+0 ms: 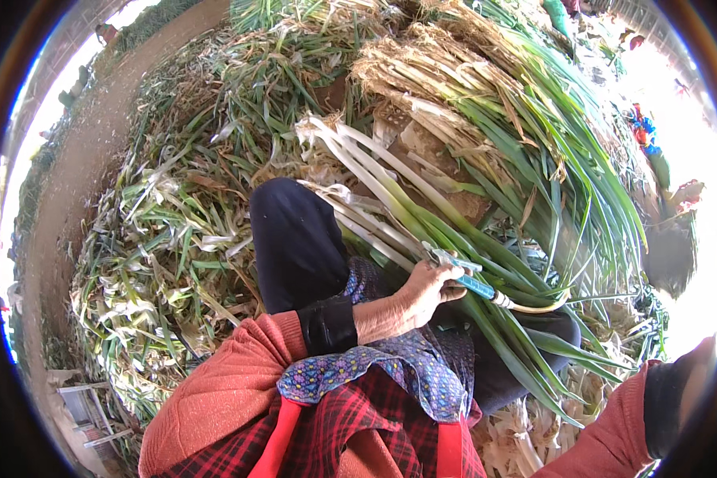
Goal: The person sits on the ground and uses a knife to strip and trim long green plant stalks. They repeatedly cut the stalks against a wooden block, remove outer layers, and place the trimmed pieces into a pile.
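My left hand (424, 293) is closed around a teal air blow gun (477, 285), with a pale hose (538, 308) running from its end. Under and beside that hand, several long green onions (403, 206) lie across my lap, white stems pointing away and green leaves trailing over my right knee. At the right rim, my right hand (696, 379) is dark and partly cut off, so its fingers and anything in them are hidden. Both forearms wear black cuffs over orange sleeves.
A large bundle of green onions with dry roots (454, 77) lies ahead. Heaped leaf trimmings (173, 239) spread on the left, beside a dirt path (77, 155). Pale peeled stalks (523, 436) lie by my right leg. A colourfully dressed person (644, 131) is farther right.
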`<state>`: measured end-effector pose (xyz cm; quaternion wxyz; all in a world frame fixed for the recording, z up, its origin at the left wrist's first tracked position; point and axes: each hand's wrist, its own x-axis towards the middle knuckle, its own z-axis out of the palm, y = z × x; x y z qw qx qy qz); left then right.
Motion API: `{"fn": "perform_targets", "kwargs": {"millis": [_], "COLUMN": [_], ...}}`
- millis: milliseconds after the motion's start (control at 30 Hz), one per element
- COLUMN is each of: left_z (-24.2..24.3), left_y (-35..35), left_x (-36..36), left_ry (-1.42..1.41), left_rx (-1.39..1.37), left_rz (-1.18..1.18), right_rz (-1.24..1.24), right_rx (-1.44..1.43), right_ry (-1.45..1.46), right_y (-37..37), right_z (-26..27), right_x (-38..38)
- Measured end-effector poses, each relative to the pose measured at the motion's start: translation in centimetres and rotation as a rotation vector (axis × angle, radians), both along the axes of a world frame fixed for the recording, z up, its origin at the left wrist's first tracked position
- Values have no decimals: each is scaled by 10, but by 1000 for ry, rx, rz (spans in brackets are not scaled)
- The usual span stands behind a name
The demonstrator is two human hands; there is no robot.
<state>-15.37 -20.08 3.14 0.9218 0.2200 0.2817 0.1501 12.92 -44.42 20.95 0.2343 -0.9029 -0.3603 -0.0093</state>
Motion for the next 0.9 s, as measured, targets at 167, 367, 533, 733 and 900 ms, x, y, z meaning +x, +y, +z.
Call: {"fn": "perform_targets", "kwargs": {"millis": [167, 367, 533, 733, 900], "left_z": [4, 5, -5, -3, -3], "left_y": [-2, -3, -4, -5, -5], "left_x": [-2, -4, 2, 5, 5], "left_ry": [-3, 7, -21, 58, 27], "left_rx": [15, -15, 49, -9, -37], "left_rz": [-13, -25, -5, -16, -37], "right_rz": [-62, -46, 233, 430, 395], "right_rx": [5, 55, -5, -207, -256], "right_ry": [-15, -20, 74, 156, 111], "right_y": [-22, -3, 32, 48, 43], "right_z": [-5, -20, -93, -176, -199], "right_x": [-8, -56, -134, -205, -207]}}
